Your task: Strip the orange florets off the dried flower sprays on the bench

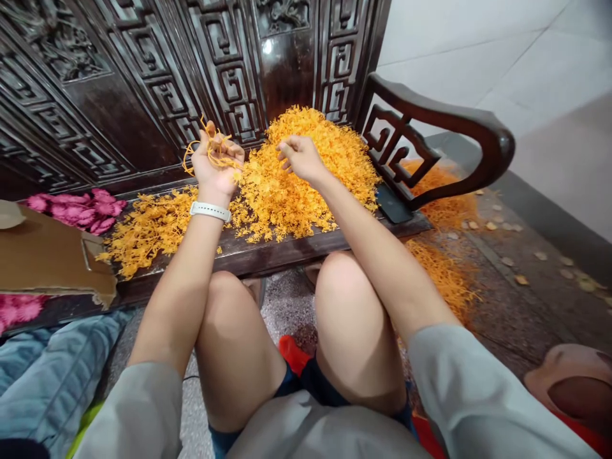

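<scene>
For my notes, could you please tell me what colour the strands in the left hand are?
These strands are golden orange, in the head view.

A loose pale grey fabric T-shirt (315,430) covers the torso, with wide short sleeves (138,408) of the same cloth. Below the T-shirt's hem show dark navy shorts (299,382), and the knees are bare beneath them. Well beyond the T-shirt's left sleeve, a flat white watch strap (210,211) circles the left wrist (208,194).
</scene>
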{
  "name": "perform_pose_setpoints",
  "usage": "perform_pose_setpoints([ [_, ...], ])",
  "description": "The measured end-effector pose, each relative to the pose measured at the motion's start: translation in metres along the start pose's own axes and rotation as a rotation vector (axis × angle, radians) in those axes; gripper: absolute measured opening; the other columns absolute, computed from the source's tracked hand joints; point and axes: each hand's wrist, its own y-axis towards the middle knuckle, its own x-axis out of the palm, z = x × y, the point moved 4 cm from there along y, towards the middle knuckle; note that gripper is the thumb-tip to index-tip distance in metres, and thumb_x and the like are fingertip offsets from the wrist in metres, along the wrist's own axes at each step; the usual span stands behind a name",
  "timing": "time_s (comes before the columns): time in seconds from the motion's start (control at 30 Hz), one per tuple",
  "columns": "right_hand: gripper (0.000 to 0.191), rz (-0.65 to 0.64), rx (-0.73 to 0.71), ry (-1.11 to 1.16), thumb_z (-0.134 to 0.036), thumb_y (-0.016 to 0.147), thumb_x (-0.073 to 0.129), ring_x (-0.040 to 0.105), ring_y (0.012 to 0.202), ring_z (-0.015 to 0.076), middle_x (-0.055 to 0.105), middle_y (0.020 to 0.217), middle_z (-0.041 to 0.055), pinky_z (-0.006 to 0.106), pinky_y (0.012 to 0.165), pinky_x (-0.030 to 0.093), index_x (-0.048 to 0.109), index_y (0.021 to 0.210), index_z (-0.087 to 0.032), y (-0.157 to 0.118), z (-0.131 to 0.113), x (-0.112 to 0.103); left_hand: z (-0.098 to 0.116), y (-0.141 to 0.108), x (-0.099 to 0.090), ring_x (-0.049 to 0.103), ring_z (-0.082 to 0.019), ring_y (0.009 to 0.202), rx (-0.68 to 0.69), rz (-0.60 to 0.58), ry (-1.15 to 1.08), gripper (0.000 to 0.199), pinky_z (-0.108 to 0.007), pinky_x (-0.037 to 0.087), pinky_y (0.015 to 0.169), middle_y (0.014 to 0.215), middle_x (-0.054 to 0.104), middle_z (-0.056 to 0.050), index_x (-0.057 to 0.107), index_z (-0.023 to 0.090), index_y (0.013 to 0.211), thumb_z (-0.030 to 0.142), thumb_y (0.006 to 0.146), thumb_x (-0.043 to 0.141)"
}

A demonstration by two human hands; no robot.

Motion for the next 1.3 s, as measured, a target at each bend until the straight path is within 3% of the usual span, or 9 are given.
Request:
perform_pose_setpoints([
  [0.13, 0.019, -0.077, -0.01, -0.033, -0.03, 0.108, 0.059, 0.058, 0.064, 0.0119, 0.065, 0.085, 0.0036, 0.026, 0.059, 0.051, 0.061, 0.093, -0.019, -0.008, -0.007, 0.009, -0.006, 0.006, -0.006, 0.051, -0.014, 0.053, 0.008, -0.027, -0.025, 0.042, -0.024, 0.048, 0.056, 0.06, 0.053, 0.001, 0.075, 0.031, 0.104, 0.059, 0.109, 0.043],
  [0.3, 0.056, -0.344, 0.082, 0.119, -0.071, 0.104, 0.053, 0.054, 0.061, 0.0126, 0.061, 0.071, 0.003, 0.024, 0.051, 0.045, 0.061, 0.089, -0.018, -0.021, -0.018, 0.032, -0.004, 0.007, -0.014, 0.042, -0.014, 0.048, 0.006, 0.096, 0.102, 0.044, -0.024, 0.042, 0.051, 0.057, 0.045, 0.002, 0.072, 0.031, 0.099, 0.057, 0.11, 0.039],
  [0.37, 0.06, -0.404, 0.092, 0.198, -0.077, 0.099, 0.056, 0.047, 0.058, 0.012, 0.051, 0.063, -0.0001, 0.023, 0.047, 0.04, 0.058, 0.082, -0.019, -0.027, -0.025, 0.039, -0.001, 0.007, -0.018, 0.036, -0.014, 0.045, -0.002, 0.159, 0.158, 0.042, -0.024, 0.037, 0.047, 0.055, 0.04, 0.003, 0.07, 0.03, 0.093, 0.056, 0.11, 0.041],
  [0.47, 0.058, -0.426, 0.055, 0.32, -0.069, 0.096, 0.069, 0.034, 0.054, 0.0093, 0.035, 0.057, -0.0051, 0.022, 0.046, 0.031, 0.048, 0.07, -0.021, -0.031, -0.036, 0.043, 0.002, 0.006, -0.02, 0.027, -0.013, 0.043, -0.01, 0.193, 0.193, 0.037, -0.025, 0.032, 0.044, 0.053, 0.035, 0.005, 0.067, 0.029, 0.088, 0.054, 0.108, 0.048],
  [0.7, 0.062, -0.492, -0.024, 0.42, -0.052, 0.092, 0.083, 0.023, 0.054, 0.0071, 0.029, 0.057, -0.0087, 0.022, 0.05, 0.029, 0.037, 0.064, -0.022, -0.027, -0.044, 0.047, -0.007, 0.004, -0.001, 0.029, -0.011, 0.041, -0.127, -0.049, 0.341, 0.038, -0.025, 0.028, 0.042, 0.048, 0.031, 0.006, 0.071, 0.029, 0.089, 0.062, 0.102, 0.058],
  [0.8, 0.06, -0.436, -0.067, 0.413, -0.051, 0.087, 0.087, 0.025, 0.058, 0.0077, 0.032, 0.06, -0.0085, 0.021, 0.051, 0.029, 0.04, 0.067, -0.022, -0.023, -0.042, 0.049, -0.008, 0.004, 0.002, 0.033, -0.011, 0.041, -0.125, -0.02, 0.308, 0.04, -0.026, 0.029, 0.043, 0.048, 0.032, 0.006, 0.072, 0.029, 0.091, 0.064, 0.102, 0.058],
  [1.03, 0.053, -0.094, 0.024, 0.504, -0.062, 0.098, 0.071, 0.025, 0.058, 0.0084, 0.029, 0.065, -0.0064, 0.02, 0.05, 0.02, 0.041, 0.078, -0.023, -0.014, -0.046, 0.045, 0.006, -0.004, -0.019, 0.028, -0.013, 0.039, -0.147, 0.292, 0.192, 0.051, -0.026, 0.032, 0.044, 0.045, 0.028, 0.006, 0.063, 0.027, 0.083, 0.059, 0.113, 0.035],
  [1.17, 0.057, 0.066, 0.076, 0.592, -0.076, 0.098, 0.059, 0.031, 0.057, 0.0092, 0.029, 0.067, -0.0056, 0.02, 0.049, 0.023, 0.039, 0.082, -0.025, 0.004, -0.046, 0.054, 0.011, 0.004, -0.025, 0.021, -0.013, 0.039, -0.053, 0.294, 0.119, 0.05, -0.025, 0.031, 0.045, 0.045, 0.024, 0.007, 0.057, 0.025, 0.081, 0.039, 0.116, 0.025],
  [1.3, 0.06, 0.237, 0.182, 0.658, -0.084, 0.097, 0.051, 0.034, 0.055, 0.0108, 0.031, 0.065, -0.0057, 0.021, 0.046, 0.027, 0.042, 0.084, -0.025, 0.036, -0.012, 0.045, 0.021, 0.015, -0.033, 0.017, -0.012, 0.039, -0.004, 0.255, 0.099, 0.049, -0.027, 0.028, 0.046, 0.047, 0.019, 0.006, 0.055, 0.023, 0.077, 0.029, 0.114, 0.023],
])
